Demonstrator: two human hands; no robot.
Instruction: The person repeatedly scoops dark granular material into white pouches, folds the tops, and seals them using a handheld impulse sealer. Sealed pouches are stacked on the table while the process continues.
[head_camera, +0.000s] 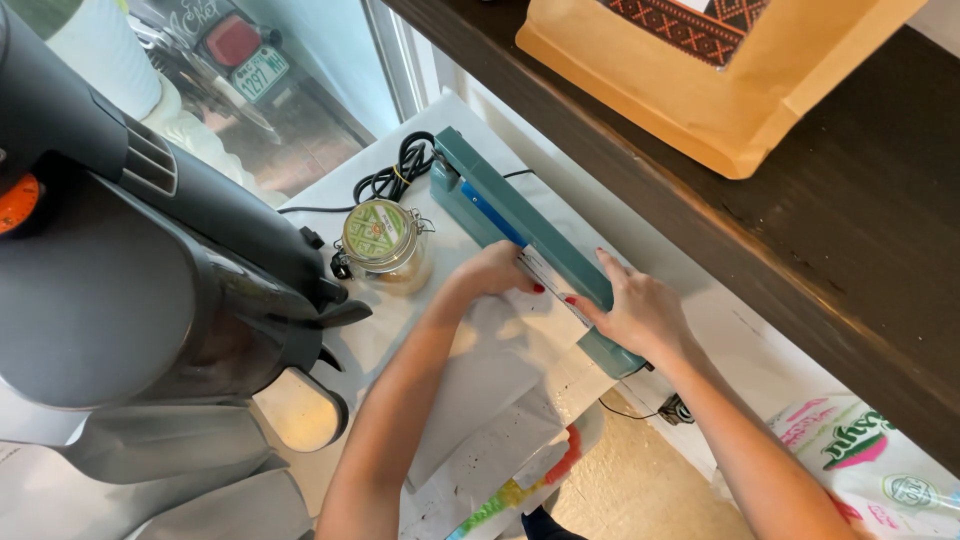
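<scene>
1. Lying flat on the white counter (345, 190), the white pouch (500, 350) has its far edge in the teal heat sealer (520, 235).
2. Left hand (492, 272) curls, pinning the pouch.
3. Right hand (640, 312) presses flat on the sealer bar; it looks like sealing is underway.
4. Glass jar (383, 240) stands left.

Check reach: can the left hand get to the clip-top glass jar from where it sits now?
Probably yes. The left hand rests on the white bag at the teal heat sealer, and the glass jar stands just beside it on the same counter, with nothing between them.
</scene>
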